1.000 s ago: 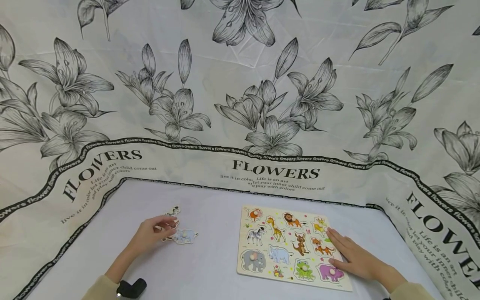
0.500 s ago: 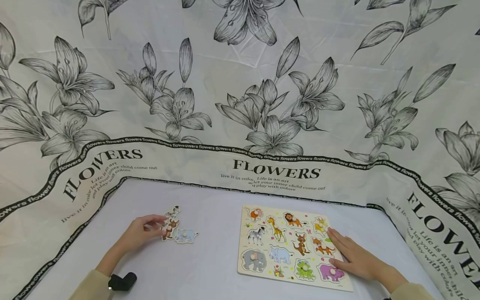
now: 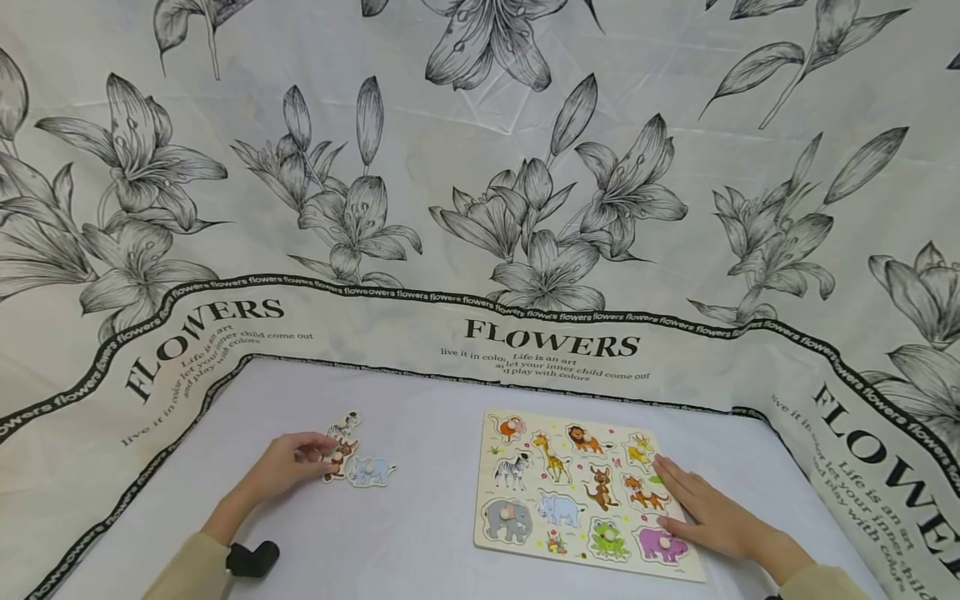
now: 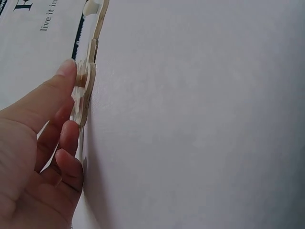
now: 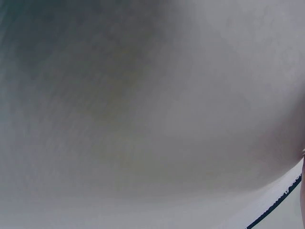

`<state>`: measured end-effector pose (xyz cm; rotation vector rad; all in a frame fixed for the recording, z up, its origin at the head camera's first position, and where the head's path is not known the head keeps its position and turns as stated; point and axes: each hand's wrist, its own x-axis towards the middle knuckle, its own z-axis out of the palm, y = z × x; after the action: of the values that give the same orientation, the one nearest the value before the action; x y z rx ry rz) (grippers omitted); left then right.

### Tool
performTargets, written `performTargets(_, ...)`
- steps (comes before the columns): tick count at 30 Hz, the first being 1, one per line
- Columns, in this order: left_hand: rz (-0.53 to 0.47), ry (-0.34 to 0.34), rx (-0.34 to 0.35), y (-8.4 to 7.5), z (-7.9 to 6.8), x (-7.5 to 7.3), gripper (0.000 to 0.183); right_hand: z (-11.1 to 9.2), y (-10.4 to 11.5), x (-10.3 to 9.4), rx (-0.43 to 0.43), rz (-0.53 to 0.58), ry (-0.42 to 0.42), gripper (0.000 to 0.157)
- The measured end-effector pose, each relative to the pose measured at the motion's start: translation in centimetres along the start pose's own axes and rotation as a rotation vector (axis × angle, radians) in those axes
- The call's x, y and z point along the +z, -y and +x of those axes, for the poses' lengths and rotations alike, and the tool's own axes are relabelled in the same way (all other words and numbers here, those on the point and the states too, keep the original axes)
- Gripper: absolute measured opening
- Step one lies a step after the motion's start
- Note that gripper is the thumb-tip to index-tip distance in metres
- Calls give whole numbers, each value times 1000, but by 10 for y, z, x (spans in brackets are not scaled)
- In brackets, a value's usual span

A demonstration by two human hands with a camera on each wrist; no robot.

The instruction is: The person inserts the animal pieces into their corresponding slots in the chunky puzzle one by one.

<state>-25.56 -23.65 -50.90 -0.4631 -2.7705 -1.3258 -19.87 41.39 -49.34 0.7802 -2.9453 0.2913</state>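
My left hand [image 3: 285, 467] is at the left edge of a loose kangaroo puzzle piece [image 3: 341, 457], its thumb and index fingertip apart. Touching neighbours of that piece are a zebra puzzle piece [image 3: 346, 423] above and a light-blue rhino puzzle piece [image 3: 370, 472] to the right. In the left wrist view the thumb [image 4: 47, 98] lies close to the edge-on wooden pieces [image 4: 86, 93]; whether it touches a knob is unclear. Straight fingers of my right hand [image 3: 708, 512] rest on the right edge of a wooden animal puzzle board [image 3: 517, 540].
White cloth [image 3: 420, 542] covers the table. A flower-printed curtain [image 3: 390, 333] rises behind and at both sides. Several pieces with knobs, such as the grey elephant [image 3: 507, 521] and purple hippo [image 3: 662, 546], sit in the board. The right wrist view is mostly blurred pale surface.
From over the kangaroo piece, my left hand has drawn back left, uncovering it, then edged slightly toward it again. The loose pieces, the board and my right hand have stayed in place.
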Motion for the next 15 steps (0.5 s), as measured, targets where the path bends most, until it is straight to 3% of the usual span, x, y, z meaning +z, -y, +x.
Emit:
performTargets(8,66,15,-42,-3,4,3,32,0,1,-1,8,9,9,76)
performTargets(15,61,29,-65,-9,5,3,28,0,1,0,6,5,9,75)
